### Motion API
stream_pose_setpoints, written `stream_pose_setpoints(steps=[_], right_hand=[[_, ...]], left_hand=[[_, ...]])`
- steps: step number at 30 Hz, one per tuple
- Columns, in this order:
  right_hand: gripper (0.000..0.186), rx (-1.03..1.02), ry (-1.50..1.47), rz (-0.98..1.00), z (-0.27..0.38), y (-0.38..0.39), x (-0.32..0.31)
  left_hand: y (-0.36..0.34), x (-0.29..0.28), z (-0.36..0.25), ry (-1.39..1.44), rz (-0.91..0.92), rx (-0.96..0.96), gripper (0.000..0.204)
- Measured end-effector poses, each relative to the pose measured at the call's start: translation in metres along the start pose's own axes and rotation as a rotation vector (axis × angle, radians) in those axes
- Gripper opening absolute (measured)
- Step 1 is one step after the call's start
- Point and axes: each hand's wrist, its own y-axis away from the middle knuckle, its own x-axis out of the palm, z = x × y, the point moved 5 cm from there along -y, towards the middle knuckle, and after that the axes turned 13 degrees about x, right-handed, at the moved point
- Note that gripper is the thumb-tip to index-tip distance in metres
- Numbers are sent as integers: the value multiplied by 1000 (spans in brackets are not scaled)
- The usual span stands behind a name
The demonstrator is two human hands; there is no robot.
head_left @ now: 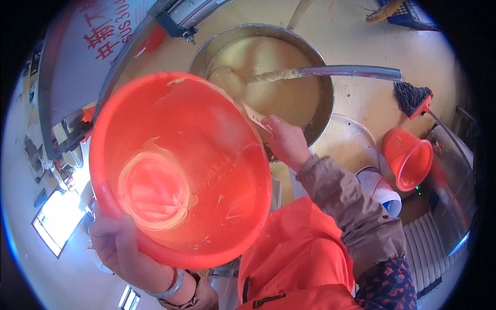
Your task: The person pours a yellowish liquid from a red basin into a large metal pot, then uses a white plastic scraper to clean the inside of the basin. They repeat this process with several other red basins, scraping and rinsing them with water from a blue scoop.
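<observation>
Left hand [124,250]: curled over the near-left rim of a tilted red basin [222,155], which I watch remotely.
Basin: held up in front of a metal pot [327,98] of creamy batter [297,101], smears lining its inside; a slick rim and one-handed support could, I judge, let it twist or drop.
Right hand [288,143]: wrapped around a pale scraper [254,116] at the basin's right edge; I cannot tell whether its blade touches.
Scraper: batter reaching the fingers might send it sliding into the pot.
Metal handle [356,72]: juts past the pot's right side; a bump from the right sleeve [346,199] could swing it, splashing batter.
</observation>
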Motion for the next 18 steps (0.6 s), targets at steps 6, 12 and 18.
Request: stream_pose_setpoints(steps=[6,12,18], right_hand=[[33,-79,-87,18,40,5,-23],[30,-518,11,606,120,51,45],[24,-865,-136,906,147,101,172]], left_hand=[[5,-9,8,66,-54,-105,7],[0,-15,17,99,2,18,24],[8,-14,16,73,-46,17,22]])
